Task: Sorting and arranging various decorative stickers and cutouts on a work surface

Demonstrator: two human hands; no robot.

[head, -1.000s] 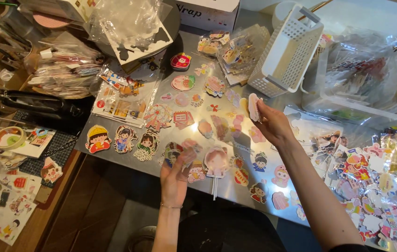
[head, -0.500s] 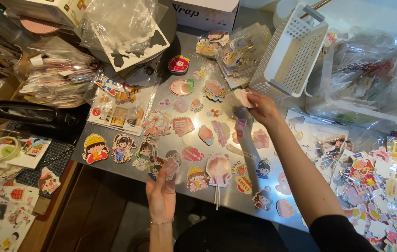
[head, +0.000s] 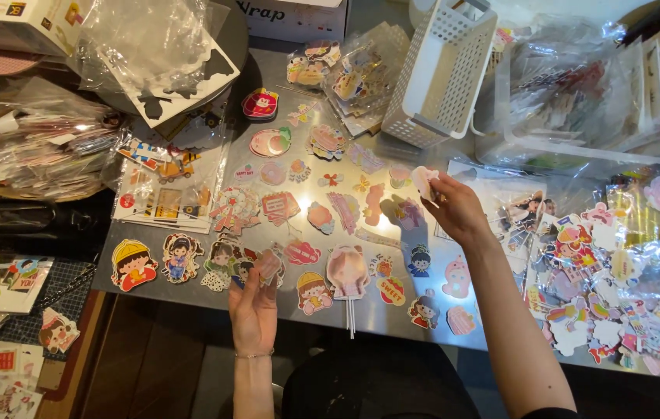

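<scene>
My left hand (head: 253, 307) is at the near edge of the grey table (head: 283, 116), palm up, holding a small stack of paper cutouts (head: 256, 265) fanned at the fingertips. My right hand (head: 456, 209) is raised over the middle of the table and pinches one pale pink cutout (head: 424, 181) between thumb and fingers. Below the hands lie several cartoon cutouts: a child in a yellow helmet (head: 133, 264), a dark-haired girl (head: 179, 257), and a pink figure on two white sticks (head: 347, 273).
A white slotted plastic basket (head: 438, 71) leans at the back. Clear bags of cutouts (head: 578, 85) fill the right side, with loose colourful cutouts (head: 617, 287) beside them. A bagged sheet pack (head: 167, 182) and a stack of packets (head: 43, 151) sit on the left.
My right hand has risen slightly and moved right with the pink cutout. My left hand has stayed low at the table's near edge with its stack; the view has shifted a little.
</scene>
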